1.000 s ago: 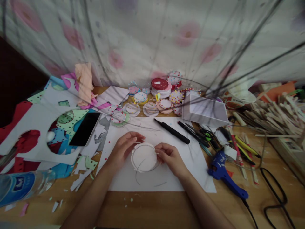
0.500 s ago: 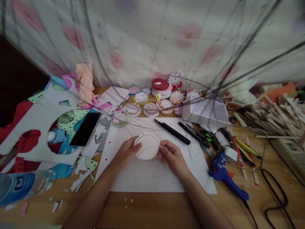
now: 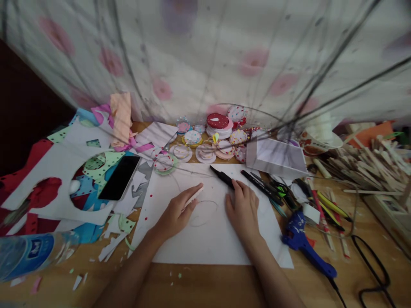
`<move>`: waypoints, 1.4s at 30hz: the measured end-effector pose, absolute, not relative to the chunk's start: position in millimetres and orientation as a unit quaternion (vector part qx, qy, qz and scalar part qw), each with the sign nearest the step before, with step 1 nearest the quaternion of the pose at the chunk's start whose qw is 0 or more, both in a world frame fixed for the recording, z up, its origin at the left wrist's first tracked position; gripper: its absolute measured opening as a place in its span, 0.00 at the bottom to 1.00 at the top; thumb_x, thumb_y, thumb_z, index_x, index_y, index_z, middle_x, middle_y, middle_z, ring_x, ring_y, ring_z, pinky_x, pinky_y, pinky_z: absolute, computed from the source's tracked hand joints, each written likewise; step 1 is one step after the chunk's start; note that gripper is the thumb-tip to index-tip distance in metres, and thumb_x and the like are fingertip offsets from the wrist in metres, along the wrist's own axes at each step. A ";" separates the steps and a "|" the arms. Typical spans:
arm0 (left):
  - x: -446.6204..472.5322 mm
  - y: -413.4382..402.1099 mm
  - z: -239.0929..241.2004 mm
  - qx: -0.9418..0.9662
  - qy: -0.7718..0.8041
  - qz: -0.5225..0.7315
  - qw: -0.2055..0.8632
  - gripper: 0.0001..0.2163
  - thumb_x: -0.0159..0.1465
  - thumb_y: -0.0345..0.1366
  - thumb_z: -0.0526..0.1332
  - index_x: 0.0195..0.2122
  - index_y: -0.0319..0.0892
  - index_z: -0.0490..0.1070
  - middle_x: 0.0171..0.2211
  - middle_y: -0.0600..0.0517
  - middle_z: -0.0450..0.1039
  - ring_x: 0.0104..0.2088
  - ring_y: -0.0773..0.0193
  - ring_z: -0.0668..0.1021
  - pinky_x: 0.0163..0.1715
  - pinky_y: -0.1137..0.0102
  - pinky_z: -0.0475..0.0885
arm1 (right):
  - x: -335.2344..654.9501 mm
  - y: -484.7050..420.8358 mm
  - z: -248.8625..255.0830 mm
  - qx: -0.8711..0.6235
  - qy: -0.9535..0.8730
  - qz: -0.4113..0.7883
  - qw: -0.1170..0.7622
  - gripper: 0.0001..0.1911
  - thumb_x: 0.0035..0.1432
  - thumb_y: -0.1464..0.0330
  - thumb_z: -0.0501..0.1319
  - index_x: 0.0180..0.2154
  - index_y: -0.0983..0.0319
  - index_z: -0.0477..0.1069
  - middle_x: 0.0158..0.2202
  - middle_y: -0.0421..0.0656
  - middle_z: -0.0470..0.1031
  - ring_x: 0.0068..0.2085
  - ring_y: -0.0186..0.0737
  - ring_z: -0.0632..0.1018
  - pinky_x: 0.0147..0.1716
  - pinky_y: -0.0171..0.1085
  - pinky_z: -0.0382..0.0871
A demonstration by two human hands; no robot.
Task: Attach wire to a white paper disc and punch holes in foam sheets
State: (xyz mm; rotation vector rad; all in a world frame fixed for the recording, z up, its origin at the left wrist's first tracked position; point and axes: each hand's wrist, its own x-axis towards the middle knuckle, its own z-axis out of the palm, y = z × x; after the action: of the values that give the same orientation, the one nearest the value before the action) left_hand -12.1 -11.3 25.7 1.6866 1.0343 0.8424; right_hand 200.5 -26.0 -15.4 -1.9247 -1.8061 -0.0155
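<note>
Left hand [image 3: 176,214] above white paper sheet [image 3: 205,246], fingers clamped on white disc [image 3: 194,196], slim, edge-on. Right hand [image 3: 244,208] at black pen [image 3: 221,174] on sheet; finger closure unclear.

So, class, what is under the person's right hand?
White paper spreads around the right hand, and the far end of a black pen sticks out beyond it. The pen's other end is covered, as is whatever else lies beneath the hand.

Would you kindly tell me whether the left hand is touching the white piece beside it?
Touching: the head view shows the white piece edge-on, gripped between the thumb and fingers of the left hand.
</note>
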 end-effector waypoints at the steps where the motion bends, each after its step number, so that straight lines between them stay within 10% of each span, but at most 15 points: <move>1: -11.4 -11.8 26.3 0.657 0.427 0.350 0.512 0.18 0.66 0.38 0.54 0.57 0.44 0.65 0.58 0.48 0.65 0.60 0.57 0.65 0.61 0.64 0.54 | 199.5 -27.1 -15.5 -0.717 -0.659 -0.010 0.229 0.22 0.58 0.69 0.54 0.55 0.65 0.62 0.49 0.53 0.69 0.48 0.54 0.68 0.46 0.51 0.61; 8: -9.2 -11.5 27.8 0.274 0.252 0.378 0.848 0.25 0.57 0.33 0.56 0.57 0.37 0.62 0.50 0.39 0.72 0.51 0.44 0.73 0.49 0.50 0.66 | 198.5 -34.9 -9.3 -0.722 -0.652 0.001 0.230 0.14 0.61 0.67 0.53 0.47 0.63 0.66 0.42 0.50 0.72 0.43 0.50 0.71 0.43 0.46 0.60; 18: -13.4 -8.1 24.2 0.171 0.190 0.346 0.903 0.30 0.51 0.32 0.54 0.58 0.35 0.60 0.49 0.39 0.72 0.49 0.45 0.75 0.52 0.47 0.62 | 198.3 -33.3 -14.6 -0.722 -0.639 0.003 0.264 0.17 0.58 0.70 0.54 0.49 0.63 0.64 0.43 0.51 0.71 0.44 0.53 0.69 0.42 0.49 0.62; 28: -1.3 -19.9 15.4 0.473 0.552 0.345 0.594 0.13 0.53 0.42 0.64 0.36 0.39 0.73 0.33 0.49 0.77 0.37 0.54 0.78 0.38 0.64 0.72 | 194.6 -36.5 -7.9 -0.583 -0.683 0.053 0.436 0.14 0.57 0.77 0.53 0.43 0.60 0.67 0.43 0.48 0.70 0.47 0.47 0.69 0.47 0.49 0.63; 42: -46.8 -74.4 41.9 0.816 0.437 0.304 0.225 0.20 0.62 0.25 0.52 0.55 0.48 0.61 0.56 0.47 0.62 0.58 0.59 0.64 0.57 0.59 0.61 | 181.8 -47.4 -3.9 -0.534 -0.616 0.224 0.534 0.12 0.57 0.76 0.49 0.36 0.59 0.68 0.34 0.43 0.71 0.37 0.40 0.72 0.36 0.39 0.67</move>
State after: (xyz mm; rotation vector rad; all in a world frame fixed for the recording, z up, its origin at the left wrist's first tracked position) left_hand -46.8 -74.4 41.9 2.2515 1.2052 0.8379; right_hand 181.8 -47.4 -3.9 -1.2730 -1.4687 0.5342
